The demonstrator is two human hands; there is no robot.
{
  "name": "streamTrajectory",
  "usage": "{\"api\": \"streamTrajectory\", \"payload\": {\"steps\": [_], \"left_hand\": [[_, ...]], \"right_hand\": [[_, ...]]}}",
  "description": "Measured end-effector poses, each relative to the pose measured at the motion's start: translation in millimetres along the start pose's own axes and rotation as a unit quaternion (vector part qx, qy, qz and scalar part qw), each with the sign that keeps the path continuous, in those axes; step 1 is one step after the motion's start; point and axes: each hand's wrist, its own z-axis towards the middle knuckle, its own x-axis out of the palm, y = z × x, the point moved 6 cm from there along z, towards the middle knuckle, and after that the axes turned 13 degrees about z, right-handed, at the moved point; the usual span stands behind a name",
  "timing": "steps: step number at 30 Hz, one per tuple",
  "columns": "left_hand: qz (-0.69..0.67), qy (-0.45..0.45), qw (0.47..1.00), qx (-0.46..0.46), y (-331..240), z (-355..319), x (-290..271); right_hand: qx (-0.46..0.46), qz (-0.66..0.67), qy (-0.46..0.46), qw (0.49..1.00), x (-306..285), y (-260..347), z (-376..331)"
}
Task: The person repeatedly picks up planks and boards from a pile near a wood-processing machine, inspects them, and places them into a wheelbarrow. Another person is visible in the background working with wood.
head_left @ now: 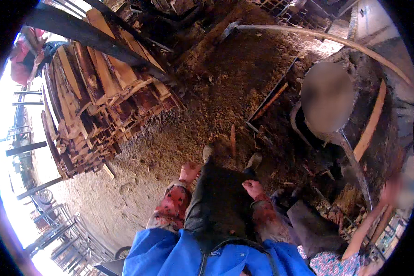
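A dark cloth, like an apron, hangs over my front below a blue garment. Beside its left edge my left hand is closed, the knuckles outward. My right hand is closed against the right edge, fingers curled in. Whether either hand grips the cloth or a small thing is hidden. Red patterned sleeves cover my forearms. Past the hands, my shoes stand on brown, loose-looking ground.
Rough-cut boards are stacked at left beneath a dark beam. A long curved wooden pole crosses the far right. At lower right is a person in a patterned garment, near a plank. Another person is far left.
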Motion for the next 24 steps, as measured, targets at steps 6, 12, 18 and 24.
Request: {"api": "streamTrajectory", "payload": {"steps": [6, 12, 18, 24], "left_hand": [[-0.07, 0.026, 0.991, -0.109, 40.0, -5.3, 93.5], [-0.024, 0.039, 0.996, -0.078, 21.3, 36.7, 164.7], [-0.172, 0.06, 0.98, -0.084, 36.8, 112.4, 203.6], [-0.223, 0.063, 0.967, -0.103, 81.5, 169.7, 213.9]], "right_hand": [[0.06, -0.039, 0.032, 0.997, -16.4, -62.9, 95.1], [0.092, -0.097, 0.028, 0.991, -32.0, -133.5, 182.9], [0.104, -0.095, 0.019, 0.99, 5.8, -202.3, 260.5], [0.086, -0.122, 0.011, 0.989, 59.6, -257.4, 357.9]]}}
